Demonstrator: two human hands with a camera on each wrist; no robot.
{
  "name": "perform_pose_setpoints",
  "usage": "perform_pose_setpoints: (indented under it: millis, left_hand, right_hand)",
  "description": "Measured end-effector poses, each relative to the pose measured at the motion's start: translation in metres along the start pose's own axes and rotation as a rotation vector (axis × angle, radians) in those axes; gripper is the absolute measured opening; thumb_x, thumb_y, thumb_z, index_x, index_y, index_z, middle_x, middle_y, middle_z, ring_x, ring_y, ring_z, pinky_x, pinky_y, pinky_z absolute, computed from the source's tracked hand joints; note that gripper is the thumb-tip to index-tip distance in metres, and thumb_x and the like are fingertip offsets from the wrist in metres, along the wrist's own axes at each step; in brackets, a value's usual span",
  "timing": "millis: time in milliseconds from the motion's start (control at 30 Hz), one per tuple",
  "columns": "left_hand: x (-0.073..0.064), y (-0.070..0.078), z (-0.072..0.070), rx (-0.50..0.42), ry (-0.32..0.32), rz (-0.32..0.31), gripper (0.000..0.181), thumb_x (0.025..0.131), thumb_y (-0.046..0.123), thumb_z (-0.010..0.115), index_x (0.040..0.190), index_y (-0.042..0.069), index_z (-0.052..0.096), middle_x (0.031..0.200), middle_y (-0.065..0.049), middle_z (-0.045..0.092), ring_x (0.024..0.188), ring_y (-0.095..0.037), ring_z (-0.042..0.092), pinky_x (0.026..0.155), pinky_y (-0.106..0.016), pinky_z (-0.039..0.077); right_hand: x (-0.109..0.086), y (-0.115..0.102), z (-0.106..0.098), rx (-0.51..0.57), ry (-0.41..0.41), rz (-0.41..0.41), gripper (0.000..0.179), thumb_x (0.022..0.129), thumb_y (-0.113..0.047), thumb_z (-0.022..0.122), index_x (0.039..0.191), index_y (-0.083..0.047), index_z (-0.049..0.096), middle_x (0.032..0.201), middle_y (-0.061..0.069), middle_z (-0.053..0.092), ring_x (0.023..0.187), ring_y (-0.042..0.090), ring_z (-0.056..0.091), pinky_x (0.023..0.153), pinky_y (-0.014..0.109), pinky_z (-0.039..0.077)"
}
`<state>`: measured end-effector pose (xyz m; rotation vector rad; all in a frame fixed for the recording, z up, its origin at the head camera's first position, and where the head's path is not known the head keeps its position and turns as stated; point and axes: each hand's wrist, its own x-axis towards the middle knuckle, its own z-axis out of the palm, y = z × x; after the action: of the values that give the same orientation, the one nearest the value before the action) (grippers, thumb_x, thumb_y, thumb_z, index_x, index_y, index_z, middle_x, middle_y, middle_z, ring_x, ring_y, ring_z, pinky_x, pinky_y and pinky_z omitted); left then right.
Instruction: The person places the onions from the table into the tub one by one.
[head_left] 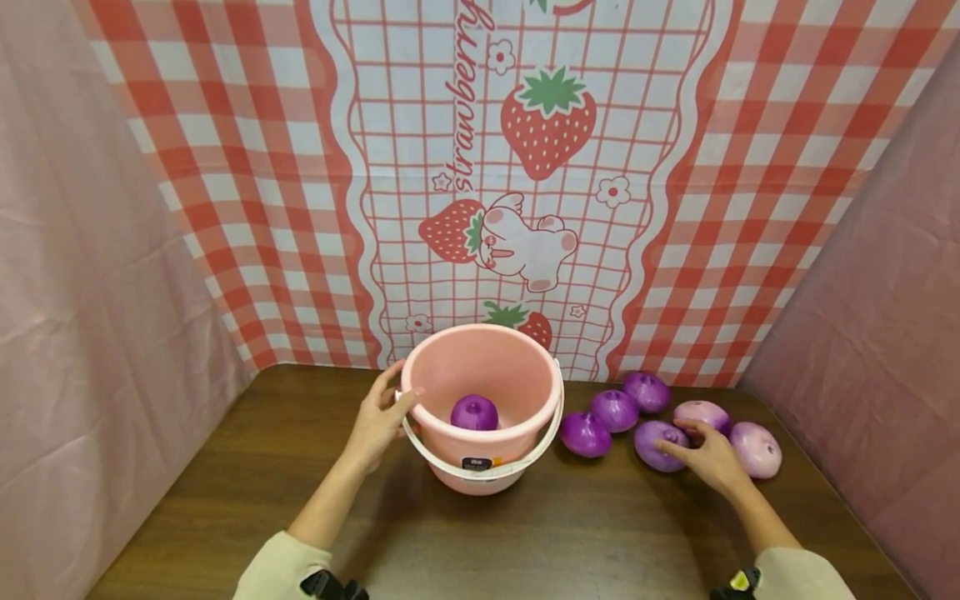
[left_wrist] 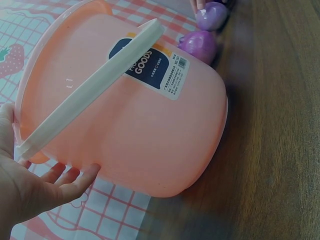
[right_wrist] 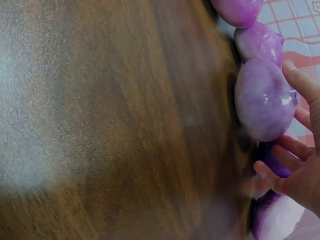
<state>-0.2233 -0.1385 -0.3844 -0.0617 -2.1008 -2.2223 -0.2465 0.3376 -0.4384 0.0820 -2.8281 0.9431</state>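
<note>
Purple onion [head_left: 474, 412] in bucket [left_wrist: 150, 135], right grip [head_left: 711, 458] at paler onion [head_left: 649, 447]

Only the head view shows inside the bucket; only the left wrist view makes the label's [left_wrist: 172, 82] GOODS readable; the paler onion lies near the surface's [head_left: 600, 533] back-right corner, stub [head_left: 672, 435] up, long axis roughly along the back edge; left grip [head_left: 378, 429] pinches the bucket's rim, right grip spread.

A strawberry-print checked cloth [head_left: 480, 187] fills the upper centre behind a brown wooden surface [head_left: 540, 537], pink drapes [head_left: 112, 275] flanking left and right.
</note>
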Motion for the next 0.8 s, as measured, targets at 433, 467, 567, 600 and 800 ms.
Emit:
perform_pose_setpoints:
  millis: [433, 467, 567, 600, 800]
  left_hand:
    - [0.001, -0.002, 0.0, 0.008, 0.005, 0.007, 0.057, 0.092, 0.013, 0.057, 0.143, 0.02, 0.034, 0.118, -0.028, 0.052, 0.074, -0.01, 0.062, 0.067, -0.035, 0.06]
    - [0.001, -0.002, 0.0, 0.007, 0.008, 0.007, 0.057, 0.092, 0.013, 0.057, 0.143, 0.021, 0.034, 0.117, -0.029, 0.052, 0.074, -0.01, 0.062, 0.067, -0.035, 0.06]
    - [0.001, -0.002, 0.0, 0.004, 0.009, 0.006, 0.057, 0.091, 0.013, 0.057, 0.143, 0.021, 0.035, 0.118, -0.029, 0.051, 0.074, -0.01, 0.062, 0.067, -0.035, 0.06]
    - [0.001, -0.002, 0.0, 0.004, 0.009, 0.006, 0.057, 0.092, 0.013, 0.057, 0.143, 0.021, 0.035, 0.118, -0.029, 0.051, 0.074, -0.01, 0.062, 0.067, -0.035, 0.06]
    - [0.0, 0.0, 0.001, 0.004, 0.005, 0.001, 0.057, 0.092, 0.013, 0.058, 0.143, 0.021, 0.035, 0.117, -0.026, 0.052, 0.074, -0.009, 0.061, 0.067, -0.035, 0.06]
  right_hand:
    - [-0.001, 0.006, 0.009, 0.011, -0.012, 0.049, 0.075, 0.083, -0.044, 0.067, 0.13, 0.009, 0.043, 0.125, 0.037, 0.049, 0.112, 0.048, 0.05, 0.093, 0.056, 0.044]
    - [-0.001, 0.006, 0.01, 0.018, -0.012, 0.056, 0.075, 0.083, -0.044, 0.067, 0.13, 0.009, 0.043, 0.125, 0.037, 0.048, 0.113, 0.048, 0.049, 0.093, 0.056, 0.044]
    - [-0.001, 0.006, 0.011, 0.034, -0.011, 0.073, 0.076, 0.083, -0.045, 0.067, 0.132, 0.008, 0.041, 0.127, 0.037, 0.047, 0.114, 0.049, 0.048, 0.094, 0.056, 0.044]
    - [-0.002, 0.006, 0.011, 0.038, -0.01, 0.078, 0.077, 0.083, -0.045, 0.067, 0.132, 0.008, 0.041, 0.127, 0.037, 0.047, 0.114, 0.049, 0.048, 0.093, 0.055, 0.044]
    - [-0.002, 0.006, 0.013, 0.056, -0.004, 0.091, 0.076, 0.083, -0.044, 0.067, 0.132, 0.007, 0.041, 0.129, 0.034, 0.046, 0.115, 0.048, 0.048, 0.094, 0.054, 0.044]
